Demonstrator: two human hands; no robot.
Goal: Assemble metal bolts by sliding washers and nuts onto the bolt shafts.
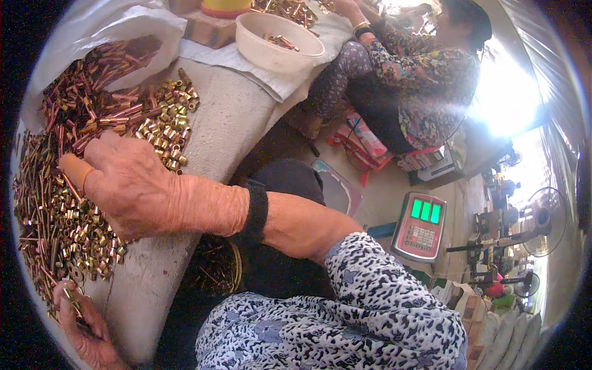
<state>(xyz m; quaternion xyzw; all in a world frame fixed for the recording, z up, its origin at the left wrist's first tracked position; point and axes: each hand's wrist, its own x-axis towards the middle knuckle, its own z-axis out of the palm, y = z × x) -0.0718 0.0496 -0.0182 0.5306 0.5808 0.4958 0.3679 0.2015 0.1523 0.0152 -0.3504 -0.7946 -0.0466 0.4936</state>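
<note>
Closest to me is the shirt, black-and-white speckled cloth with grey-blue flowers [265,330], on the person sitting at this pale, cloth-covered work surface [216,105]. Out of its sleeve comes a bare forearm with a stretchy black fabric band [256,209] round the wrist, and that's the right hand [132,185], resting over a big heap of metal bits. One finger wears a tan rubbery finger cover [75,171]. Its fingers are curled downward, but from here I honestly can't tell if they're pinching anything.

The left hand [86,327] is down at the near edge of the heap, thumb and fingers pressed together on a thin brass-coloured metal piece [74,300]. Just above it lies a flat round metal washer [75,272].

The heap itself: long, thin copper-coloured metal tubes [92,74] spilling from the mouth of a white plastic sack [148,24], short shiny brass-coloured metal rings [172,132] beside the right hand with more of them below it, and thin dark-gold metal pins [37,185] along the far left.

Farther along sits a round white plastic bowl [262,52] with a few brassy bits inside. Past it, a co-worker in a dark floral top [431,74] has a hand [350,11] near another pile of brassy pieces [293,11]. Off to the right there's a red-and-grey scale with lit green displays [419,228], plus a round black fan [546,219].
</note>
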